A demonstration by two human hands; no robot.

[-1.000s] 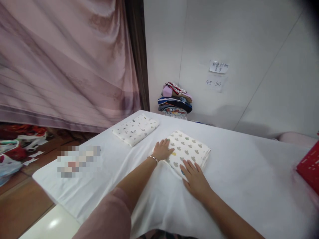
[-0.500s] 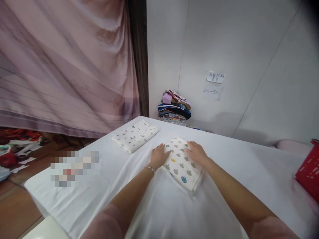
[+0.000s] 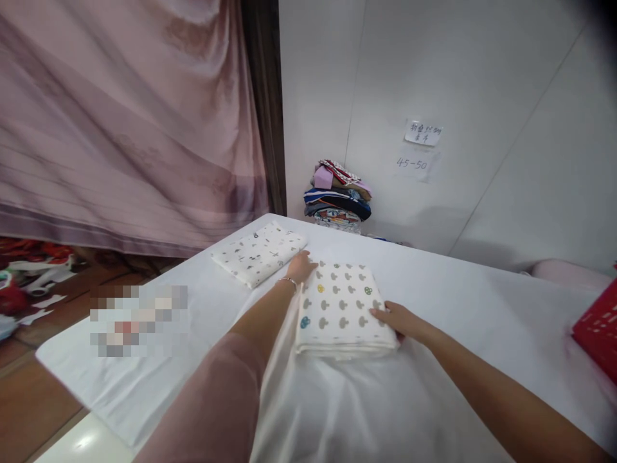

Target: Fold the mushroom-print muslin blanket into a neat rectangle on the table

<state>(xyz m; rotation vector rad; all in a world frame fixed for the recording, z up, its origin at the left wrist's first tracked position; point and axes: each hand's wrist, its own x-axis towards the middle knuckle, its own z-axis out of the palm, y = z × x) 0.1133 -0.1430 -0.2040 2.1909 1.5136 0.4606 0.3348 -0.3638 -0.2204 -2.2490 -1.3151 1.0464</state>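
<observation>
A folded white cloth with grey, yellow, green and blue mushroom prints lies square in front of me, its layered fold along the near side. At the far left corner my left hand has its thumb on the top layer and its fingers round the edge. My right hand grips the right edge, thumb above and the other fingers mostly hidden at the side. Beyond my left hand, a second folded white cloth with small dark prints lies flat.
A white sheet covers the table. Stacked folded fabrics stand by the wall behind it. A red basket is at the right edge. On the left hang pink curtains, and a blurred patch hides something on the tabletop.
The mushroom-print cloth has turned from a slant to square with me. My right hand has come nearer along its right edge, while my left hand has shifted to the far left corner.
</observation>
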